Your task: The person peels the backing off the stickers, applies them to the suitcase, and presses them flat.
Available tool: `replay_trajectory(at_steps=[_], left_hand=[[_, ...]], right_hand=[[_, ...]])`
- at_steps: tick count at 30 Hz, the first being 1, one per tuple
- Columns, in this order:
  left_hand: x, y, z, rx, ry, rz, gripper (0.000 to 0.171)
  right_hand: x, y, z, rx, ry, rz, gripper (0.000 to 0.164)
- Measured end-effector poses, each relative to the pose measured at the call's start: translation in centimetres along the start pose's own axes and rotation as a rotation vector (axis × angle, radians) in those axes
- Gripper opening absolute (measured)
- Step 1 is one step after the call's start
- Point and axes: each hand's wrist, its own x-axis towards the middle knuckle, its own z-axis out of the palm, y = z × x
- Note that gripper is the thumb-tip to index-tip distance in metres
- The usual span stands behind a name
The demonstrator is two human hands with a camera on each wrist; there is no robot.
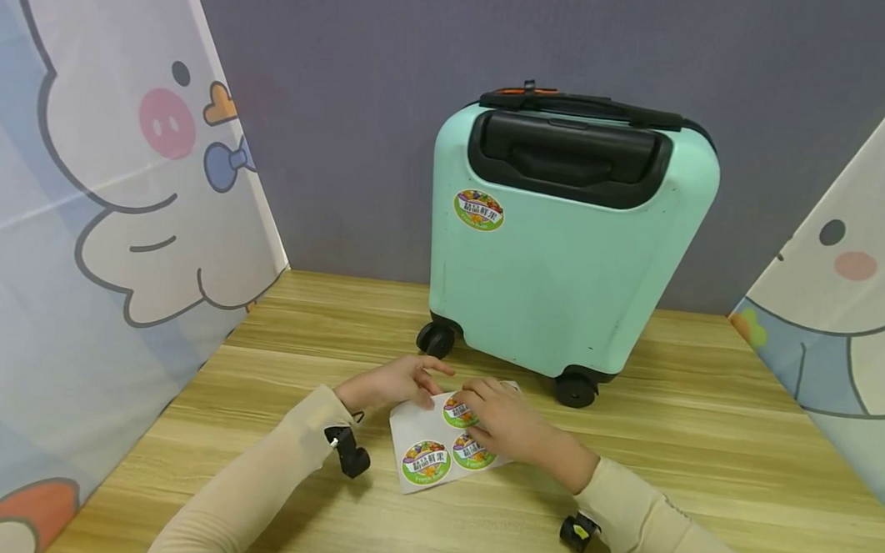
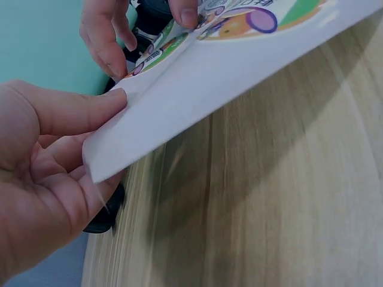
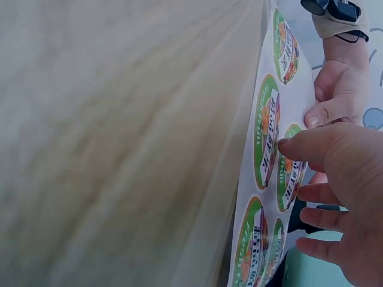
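A white sheet of oval fruit stickers (image 1: 427, 463) is tilted up off the wooden table in the left wrist view. My left hand (image 1: 398, 381) pinches its far-left edge, thumb (image 2: 90, 112) on top and fingers beneath. Over the sheet's right part reaches my right hand (image 1: 510, 424). Its thumb (image 3: 299, 145) touches a sticker (image 3: 289, 173) near the far edge, while the other fingers are spread around that edge. Past both hands stands a mint-green suitcase (image 1: 532, 281), upright on black wheels, with one matching sticker (image 1: 479, 210) on its upper left front.
The wooden table (image 1: 703, 457) spreads around the sheet. A grey panel (image 1: 330, 137) rises behind the suitcase. Cartoon-printed cloths hang at the left (image 1: 8, 245) and right (image 1: 858, 365). Small black cameras (image 1: 350, 455) are strapped to both wrists.
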Motion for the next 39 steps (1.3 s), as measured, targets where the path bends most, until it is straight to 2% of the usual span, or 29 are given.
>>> replay_trajectory(at_steps=[14, 21, 25, 31, 39], left_hand=[[-0.06, 0.32, -0.17, -0.115, -0.098, 0.021, 0.060], [-0.21, 0.75, 0.11, -0.124, -0.088, 0.015, 0.059], [-0.32, 0.98, 0.26, -0.126, -0.083, 0.027, 0.059], [-0.34, 0.90, 0.28, -0.129, -0.072, 0.055, 0.057], [-0.06, 0.86, 0.21, -0.152, -0.066, 0.053, 0.057]], right_hand=[[-0.03, 0.51, 0.12, -0.004, 0.098, -0.033, 0.048], [0.02, 0.70, 0.25, 0.039, 0.113, -0.040, 0.047], [0.14, 0.65, 0.21, 0.033, 0.118, -0.035, 0.047], [0.27, 0.72, 0.35, 0.018, 0.170, -0.040, 0.044], [0.24, 0.68, 0.09, 0.027, 0.201, -0.025, 0.042]])
